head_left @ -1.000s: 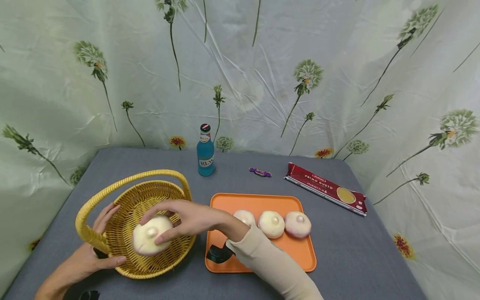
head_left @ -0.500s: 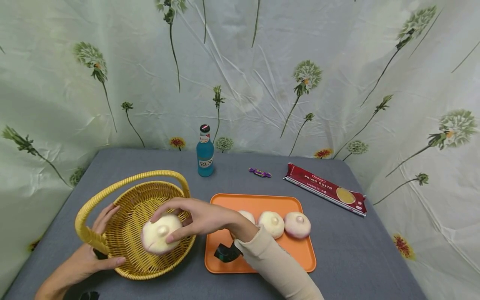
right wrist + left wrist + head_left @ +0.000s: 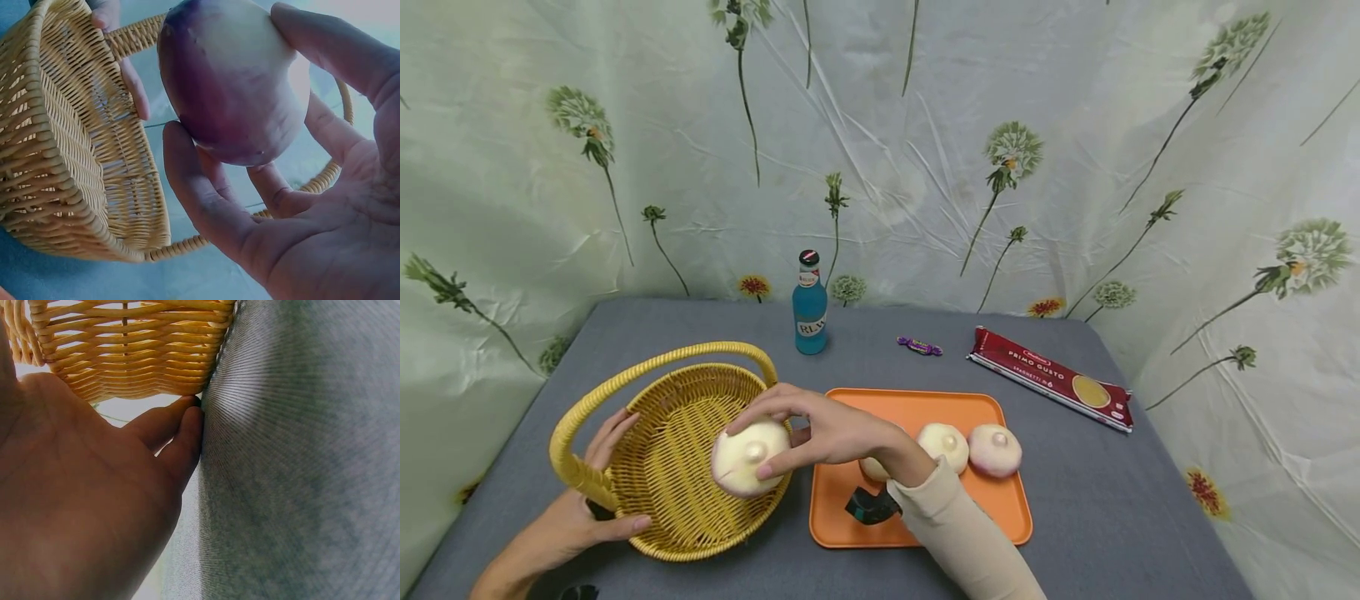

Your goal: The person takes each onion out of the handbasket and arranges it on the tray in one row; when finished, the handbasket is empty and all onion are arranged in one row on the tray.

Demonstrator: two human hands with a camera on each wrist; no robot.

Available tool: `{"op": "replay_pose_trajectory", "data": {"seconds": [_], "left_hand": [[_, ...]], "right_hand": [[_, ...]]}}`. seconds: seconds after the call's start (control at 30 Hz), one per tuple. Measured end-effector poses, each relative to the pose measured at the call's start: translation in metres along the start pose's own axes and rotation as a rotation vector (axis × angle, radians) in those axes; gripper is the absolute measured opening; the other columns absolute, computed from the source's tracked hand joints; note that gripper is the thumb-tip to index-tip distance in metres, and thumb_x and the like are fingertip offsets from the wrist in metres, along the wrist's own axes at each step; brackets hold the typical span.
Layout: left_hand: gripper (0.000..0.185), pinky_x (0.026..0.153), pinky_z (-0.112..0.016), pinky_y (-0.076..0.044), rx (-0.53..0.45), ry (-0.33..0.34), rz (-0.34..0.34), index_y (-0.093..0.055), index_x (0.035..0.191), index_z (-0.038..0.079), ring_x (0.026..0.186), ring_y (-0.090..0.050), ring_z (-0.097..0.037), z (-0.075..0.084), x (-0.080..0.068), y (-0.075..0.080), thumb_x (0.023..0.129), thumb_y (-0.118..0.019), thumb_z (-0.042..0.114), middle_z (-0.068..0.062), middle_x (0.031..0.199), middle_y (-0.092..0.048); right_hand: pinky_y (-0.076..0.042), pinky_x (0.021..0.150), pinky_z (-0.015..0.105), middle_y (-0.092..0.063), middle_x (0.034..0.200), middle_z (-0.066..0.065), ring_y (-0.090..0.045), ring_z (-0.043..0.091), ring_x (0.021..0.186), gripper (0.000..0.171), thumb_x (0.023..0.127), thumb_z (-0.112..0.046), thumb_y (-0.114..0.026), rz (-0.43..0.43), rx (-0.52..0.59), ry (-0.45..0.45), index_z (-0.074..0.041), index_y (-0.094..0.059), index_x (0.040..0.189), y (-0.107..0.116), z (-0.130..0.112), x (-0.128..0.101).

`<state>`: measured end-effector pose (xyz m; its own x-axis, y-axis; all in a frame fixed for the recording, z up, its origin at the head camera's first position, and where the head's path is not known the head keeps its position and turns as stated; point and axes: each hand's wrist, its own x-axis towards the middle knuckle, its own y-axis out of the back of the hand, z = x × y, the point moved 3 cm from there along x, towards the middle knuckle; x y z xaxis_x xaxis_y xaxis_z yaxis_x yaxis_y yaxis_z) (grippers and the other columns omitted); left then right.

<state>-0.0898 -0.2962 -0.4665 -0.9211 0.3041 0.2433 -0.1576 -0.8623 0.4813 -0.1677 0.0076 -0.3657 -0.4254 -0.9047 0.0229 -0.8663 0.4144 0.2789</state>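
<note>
My right hand (image 3: 775,433) grips a white, purple-tinged turnip (image 3: 747,458) from above, holding it over the right rim of the yellow wicker basket (image 3: 685,546). The right wrist view shows the fingers curled round the turnip (image 3: 231,81), with the basket (image 3: 69,156) below and to the left. At the basket's left side my left hand (image 3: 591,492) holds the base of the handle, fingers behind and thumb in front. In the left wrist view the fingers (image 3: 175,437) lie against the basket's wall (image 3: 125,350) on the grey cloth.
An orange tray (image 3: 925,404) right of the basket carries two turnips (image 3: 943,448) (image 3: 995,450) and a third (image 3: 872,468) partly hidden by my wrist. Behind stand a blue bottle (image 3: 810,304), a purple candy (image 3: 920,345) and a red spaghetti pack (image 3: 1051,377). A flowered curtain surrounds the table.
My right hand has carried the turnip up and to the right, from inside the basket to its right rim. The left hand and the basket have stayed put.
</note>
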Motion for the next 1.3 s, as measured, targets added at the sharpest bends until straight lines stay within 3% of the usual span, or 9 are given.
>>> {"op": "replay_pose_trajectory", "data": {"seconds": [0.17, 0.37, 0.6, 0.8, 1.03, 1.3], "left_hand": [[0.115, 0.098, -0.001, -0.008, 0.001, 0.008, -0.007, -0.006, 0.162, 0.012, 0.145, 0.007, 0.007, 0.000, -0.001, 0.000, 0.074, -0.078, -0.002, 0.004, 0.165, 0.007], [0.114, 0.097, 0.000, -0.008, 0.006, 0.028, -0.012, -0.005, 0.162, 0.014, 0.144, 0.007, 0.009, -0.001, -0.001, 0.001, 0.076, -0.078, -0.001, 0.007, 0.165, 0.008], [0.113, 0.096, 0.000, -0.008, -0.002, 0.040, -0.015, -0.004, 0.163, 0.015, 0.143, 0.007, 0.010, -0.001, -0.001, 0.002, 0.077, -0.076, -0.002, 0.008, 0.165, 0.009], [0.114, 0.097, 0.000, -0.008, -0.006, 0.040, -0.014, -0.004, 0.163, 0.015, 0.143, 0.006, 0.010, -0.001, -0.001, 0.001, 0.077, -0.076, -0.002, 0.008, 0.165, 0.009], [0.116, 0.098, -0.001, -0.009, -0.006, 0.020, -0.008, -0.006, 0.162, 0.013, 0.144, 0.005, 0.009, -0.001, -0.001, 0.000, 0.073, -0.078, -0.005, 0.006, 0.165, 0.007], [0.117, 0.098, 0.000, -0.009, -0.013, 0.028, -0.014, -0.005, 0.163, 0.014, 0.144, 0.004, 0.010, -0.001, -0.001, 0.001, 0.073, -0.078, -0.006, 0.006, 0.166, 0.008]], "right_hand": [[-0.053, 0.093, 0.033, -0.044, 0.137, -0.007, -0.048, 0.006, 0.112, 0.047, 0.091, -0.010, -0.072, 0.030, 0.053, -0.013, -0.018, -0.060, 0.135, 0.003, 0.006, -0.008], [-0.053, 0.092, 0.035, -0.044, 0.140, -0.006, -0.047, 0.009, 0.111, 0.045, 0.093, -0.016, -0.071, 0.088, 0.003, -0.031, -0.025, -0.059, 0.135, 0.012, 0.013, -0.019], [-0.052, 0.097, 0.037, -0.049, 0.139, 0.000, -0.053, 0.013, 0.115, 0.045, 0.092, -0.008, -0.071, 0.102, 0.073, -0.016, -0.016, -0.058, 0.134, 0.020, 0.019, -0.029], [-0.047, 0.102, 0.035, -0.051, 0.138, 0.001, -0.054, 0.012, 0.112, 0.045, 0.091, -0.008, -0.072, 0.088, 0.029, -0.009, -0.015, -0.056, 0.132, 0.025, 0.024, -0.037], [-0.046, 0.103, 0.036, -0.048, 0.141, 0.004, -0.047, 0.020, 0.123, 0.044, 0.092, -0.006, -0.071, 0.137, -0.023, -0.025, -0.014, -0.053, 0.132, 0.032, 0.028, -0.044], [-0.047, 0.102, 0.036, -0.046, 0.140, 0.002, -0.047, 0.021, 0.123, 0.045, 0.092, -0.010, -0.073, 0.163, -0.069, -0.101, -0.016, -0.052, 0.131, 0.036, 0.036, -0.047]]}}
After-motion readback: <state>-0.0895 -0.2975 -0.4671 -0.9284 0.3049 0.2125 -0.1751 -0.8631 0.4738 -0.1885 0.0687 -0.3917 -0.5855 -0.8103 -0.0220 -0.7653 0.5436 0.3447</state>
